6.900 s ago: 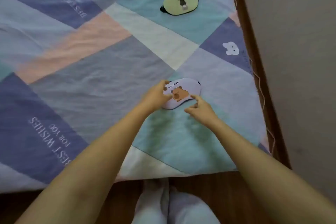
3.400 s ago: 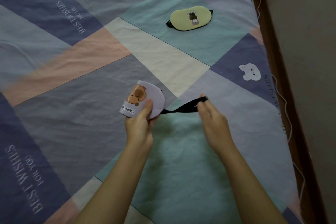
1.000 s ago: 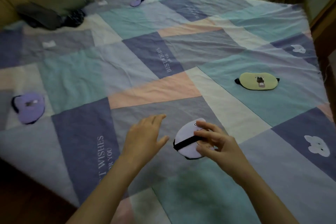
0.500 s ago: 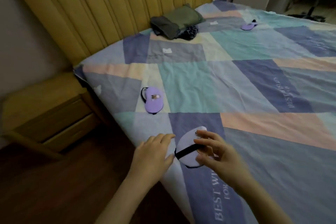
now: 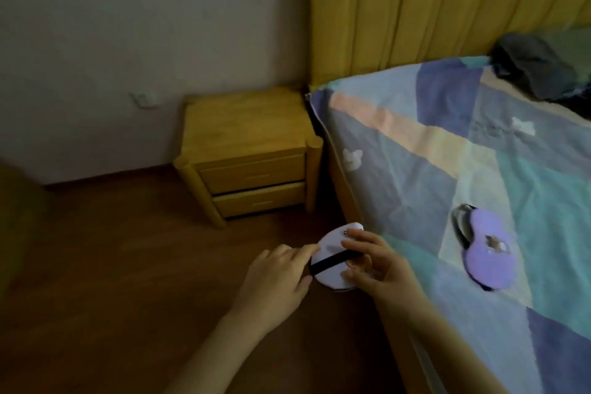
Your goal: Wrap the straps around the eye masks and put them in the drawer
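The view has swung away from the far side of the bed, off the yellow mask, and now faces the wooden nightstand [image 5: 246,150] against the wall, left of the bed [image 5: 479,201]. The folded lilac eye mask [image 5: 332,261], its black strap [image 5: 329,262] already wound across it, is no longer over the quilt but held above the floor just off the bed's edge. The right hand [image 5: 377,265] is clamped on it with fingers above and thumb below, while the left hand [image 5: 278,278] rests loosely against its left rim, fingers relaxed. Wrapping this one looks finished, so the carry to the drawer is under way (both drawers [image 5: 256,184] appear closed). A purple mask [image 5: 486,253] lies unwrapped on the quilt to the right.
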A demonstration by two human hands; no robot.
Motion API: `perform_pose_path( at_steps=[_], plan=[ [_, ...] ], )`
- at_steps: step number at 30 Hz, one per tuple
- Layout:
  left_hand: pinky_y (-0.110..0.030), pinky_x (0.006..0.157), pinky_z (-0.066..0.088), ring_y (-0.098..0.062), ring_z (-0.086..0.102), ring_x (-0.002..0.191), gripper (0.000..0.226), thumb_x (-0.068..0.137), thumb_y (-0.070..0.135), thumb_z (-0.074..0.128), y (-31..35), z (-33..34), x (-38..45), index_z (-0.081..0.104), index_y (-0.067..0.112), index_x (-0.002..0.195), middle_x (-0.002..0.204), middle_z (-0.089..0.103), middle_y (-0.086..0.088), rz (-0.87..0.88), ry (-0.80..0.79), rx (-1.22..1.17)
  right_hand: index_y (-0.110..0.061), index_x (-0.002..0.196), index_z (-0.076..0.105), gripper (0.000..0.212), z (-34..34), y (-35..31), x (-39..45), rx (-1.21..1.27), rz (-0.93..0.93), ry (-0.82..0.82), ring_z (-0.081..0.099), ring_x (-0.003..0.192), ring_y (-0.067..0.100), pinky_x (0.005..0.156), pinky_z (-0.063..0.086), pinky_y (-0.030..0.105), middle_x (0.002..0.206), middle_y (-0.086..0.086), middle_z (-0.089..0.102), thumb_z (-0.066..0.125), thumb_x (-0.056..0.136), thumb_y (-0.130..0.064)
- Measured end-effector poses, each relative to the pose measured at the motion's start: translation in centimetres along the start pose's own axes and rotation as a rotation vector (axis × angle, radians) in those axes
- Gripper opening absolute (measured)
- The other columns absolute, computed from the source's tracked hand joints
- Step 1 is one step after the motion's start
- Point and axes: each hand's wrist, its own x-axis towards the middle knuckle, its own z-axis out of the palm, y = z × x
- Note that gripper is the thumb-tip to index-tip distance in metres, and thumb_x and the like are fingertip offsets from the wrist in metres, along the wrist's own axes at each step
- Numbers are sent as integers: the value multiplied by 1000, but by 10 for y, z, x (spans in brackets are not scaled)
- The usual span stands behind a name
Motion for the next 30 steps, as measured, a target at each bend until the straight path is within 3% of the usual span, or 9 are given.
perform_pose_path(
  at_steps=[6, 12, 17, 20, 25, 28, 30],
  plan=[
    [-21, 91, 34, -1, 41, 123, 67, 94, 36, 52, -96, 15, 97, 14, 39, 149, 133, 49, 24, -227, 29, -243, -34, 130, 47, 60, 23, 18, 149, -38, 46, -103, 52, 120, 8, 95, 52, 33, 131, -19, 46, 65, 84, -1],
    [-26, 92, 36, -13, 51, 121, 59, 93, 21, 58, -198, 64, 223, 30, 25, 145, 123, 61, 3, -679, 204, -1060, -35, 134, 43, 67, 47, 62, 278, -39, 145, -121, 50, 121, 3, 97, 50, 30, 125, -32, 44, 67, 82, -2],
    [-39, 101, 37, -26, 42, 131, 63, 96, 27, 52, -275, 112, 303, 20, 21, 150, 149, 38, -8, -1077, 293, -1505, -33, 133, 45, 66, 58, 99, 346, -60, 167, -158, 56, 112, 3, 90, 52, 26, 122, -25, 50, 68, 80, 0],
    [-40, 104, 36, -27, 40, 132, 56, 96, 25, 50, -310, 139, 332, 29, 17, 147, 150, 35, -8, -1194, 342, -1629, -30, 134, 46, 67, 65, 116, 372, -57, 182, -145, 58, 110, 4, 84, 54, 21, 126, -18, 52, 68, 79, 2],
    [-41, 106, 34, -26, 40, 131, 46, 90, 12, 52, -341, 164, 357, 47, 9, 135, 145, 40, -10, -1296, 290, -1620, -32, 135, 45, 69, 75, 132, 398, -63, 186, -157, 59, 111, 5, 88, 54, 29, 125, -18, 54, 70, 79, -2],
    [-41, 101, 38, -29, 45, 123, 24, 88, 10, 50, -348, 174, 361, 61, 8, 109, 139, 46, -12, -1333, 276, -1645, -28, 137, 44, 70, 81, 136, 407, -61, 167, -165, 60, 110, 3, 86, 54, 20, 125, -17, 55, 70, 78, 0],
    [-38, 85, 43, -27, 50, 108, 11, 87, 11, 48, -352, 177, 364, 59, 15, 87, 130, 51, -11, -1367, 310, -1692, -27, 137, 44, 69, 84, 137, 411, -46, 161, -167, 60, 108, 1, 81, 51, 12, 125, -17, 55, 70, 78, 1]
  ],
)
